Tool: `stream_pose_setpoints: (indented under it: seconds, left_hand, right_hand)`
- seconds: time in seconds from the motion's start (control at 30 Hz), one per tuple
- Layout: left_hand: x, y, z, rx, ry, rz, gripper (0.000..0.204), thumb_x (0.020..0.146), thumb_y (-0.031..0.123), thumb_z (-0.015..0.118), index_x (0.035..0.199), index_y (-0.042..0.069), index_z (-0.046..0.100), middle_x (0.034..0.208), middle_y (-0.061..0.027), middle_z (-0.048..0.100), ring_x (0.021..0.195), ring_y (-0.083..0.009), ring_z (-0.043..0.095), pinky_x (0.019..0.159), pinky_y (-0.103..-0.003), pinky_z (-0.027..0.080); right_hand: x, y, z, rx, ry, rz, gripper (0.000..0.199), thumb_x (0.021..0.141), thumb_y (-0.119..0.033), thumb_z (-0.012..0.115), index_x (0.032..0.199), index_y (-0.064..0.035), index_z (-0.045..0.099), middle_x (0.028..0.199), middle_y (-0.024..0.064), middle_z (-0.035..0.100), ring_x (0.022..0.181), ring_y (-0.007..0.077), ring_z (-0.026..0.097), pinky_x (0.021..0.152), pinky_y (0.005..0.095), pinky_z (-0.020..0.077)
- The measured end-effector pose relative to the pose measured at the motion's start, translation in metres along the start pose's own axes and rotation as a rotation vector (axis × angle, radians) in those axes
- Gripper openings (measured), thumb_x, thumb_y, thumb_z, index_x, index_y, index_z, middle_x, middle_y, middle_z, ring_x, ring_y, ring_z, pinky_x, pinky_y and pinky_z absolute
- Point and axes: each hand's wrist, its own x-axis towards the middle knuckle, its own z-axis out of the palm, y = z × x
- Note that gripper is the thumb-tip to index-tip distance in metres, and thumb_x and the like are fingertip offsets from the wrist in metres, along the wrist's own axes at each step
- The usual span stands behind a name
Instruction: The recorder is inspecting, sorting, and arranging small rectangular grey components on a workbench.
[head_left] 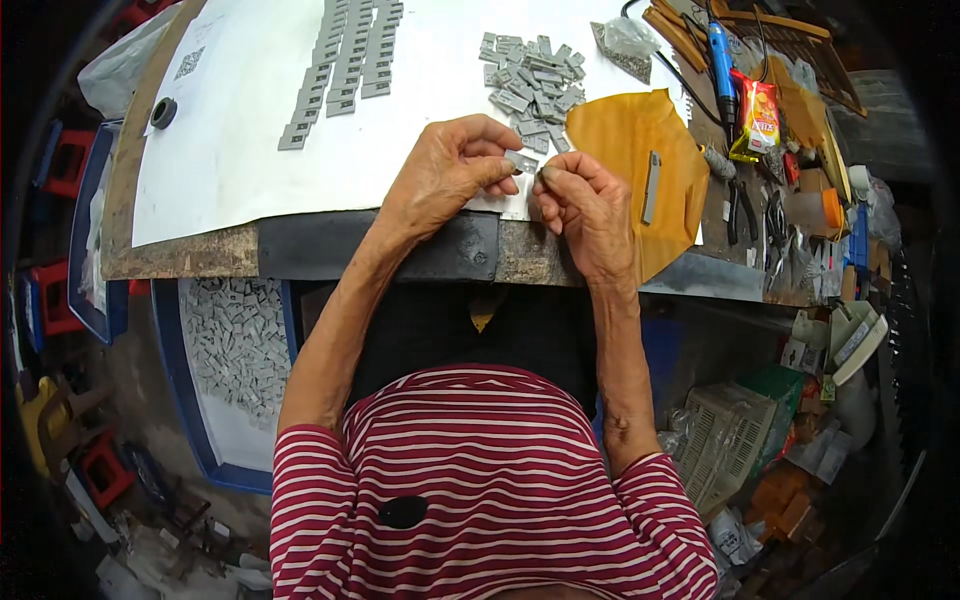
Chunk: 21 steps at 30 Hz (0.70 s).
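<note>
1. Left hand (447,172) and right hand (585,205) met at the bench's near edge, both pinching one small grey part (521,161).
2. Loose grey parts pile (532,88) lay just beyond.
3. White sheet (230,130) left of them was bare.

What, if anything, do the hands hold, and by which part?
The left hand pinches a small grey flat piece by its left end; the right hand meets its other end with the fingertips. Finer grip detail cannot be told.
</note>
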Motion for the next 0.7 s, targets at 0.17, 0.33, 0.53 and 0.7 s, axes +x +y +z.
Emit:
stream_pose_setpoints:
  seconds: [0.17,0.33,0.53,0.7]
  left_hand:
    - [-0.001,0.0,0.002,0.027,0.003,0.004,0.016,0.081,0.0,0.055,0.096,-0.006,0.057,0.074,-0.0087,0.062,0.066,-0.0103,0.061,0.059,-0.02,0.05]
    - [-0.001,0.0,0.004,0.083,0.003,0.06,0.011,0.081,-0.001,0.054,0.09,-0.003,0.057,0.072,-0.006,0.06,0.063,-0.0086,0.059,0.058,-0.019,0.049]
    - [-0.005,0.003,0.008,0.197,-0.01,0.041,0.008,0.08,-0.001,0.054,0.087,0.001,0.056,0.071,-0.0024,0.058,0.061,-0.0057,0.055,0.056,-0.019,0.047]
    - [-0.003,0.0,0.011,0.088,-0.014,0.079,0.008,0.08,0.0,0.055,0.088,-0.001,0.056,0.071,-0.0035,0.059,0.065,-0.0077,0.059,0.059,-0.02,0.049]
  right_hand:
    - [0.0,-0.002,0.0,0.034,0.013,-0.011,0.009,0.082,-0.005,0.056,0.084,0.0037,0.056,0.068,0.0062,0.058,0.051,0.0071,0.051,0.044,0.0176,0.0394]
    - [0.0,-0.001,0.0,0.031,0.029,-0.059,0.008,0.082,-0.003,0.057,0.085,0.0037,0.057,0.068,0.006,0.058,0.051,0.0072,0.052,0.044,0.0174,0.0398]
    - [0.0,-0.001,0.0,-0.002,0.047,-0.084,0.008,0.081,-0.004,0.058,0.085,0.0032,0.058,0.066,0.0049,0.057,0.05,0.0067,0.051,0.043,0.0168,0.0385]
    - [0.001,0.004,-0.002,-0.05,0.036,-0.083,0.008,0.08,-0.003,0.058,0.085,0.0029,0.058,0.064,0.0032,0.056,0.05,0.0061,0.05,0.043,0.0164,0.0375]
